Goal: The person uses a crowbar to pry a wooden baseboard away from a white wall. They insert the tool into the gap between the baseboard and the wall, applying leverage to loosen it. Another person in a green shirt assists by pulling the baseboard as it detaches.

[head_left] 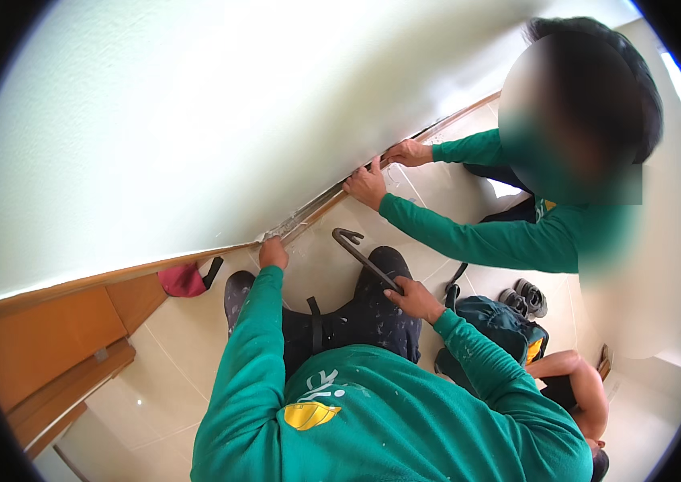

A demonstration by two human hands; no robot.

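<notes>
My right hand [418,301] is closed round the straight end of a dark metal crowbar [368,263]. Its hooked, forked end points up and away, over the tiles in front of my knee. At the foot of the white wall, my left hand [274,253] is curled against the brown wooden skirting board [323,210], fingers partly hidden. Whitish debris and a dark gap show along the wall behind the board. Farther right, a co-worker in a green sleeve [469,233] has both hands on the same board: one hand [367,185] nearer me, the other [409,153] beyond it.
Brown wooden panels [51,337] stand at the left, beside a dark red cap-like item [183,279]. To my right lie a dark green bag [489,321] and a pair of shoes [523,298]. Another person's bent arm [585,386] shows at lower right.
</notes>
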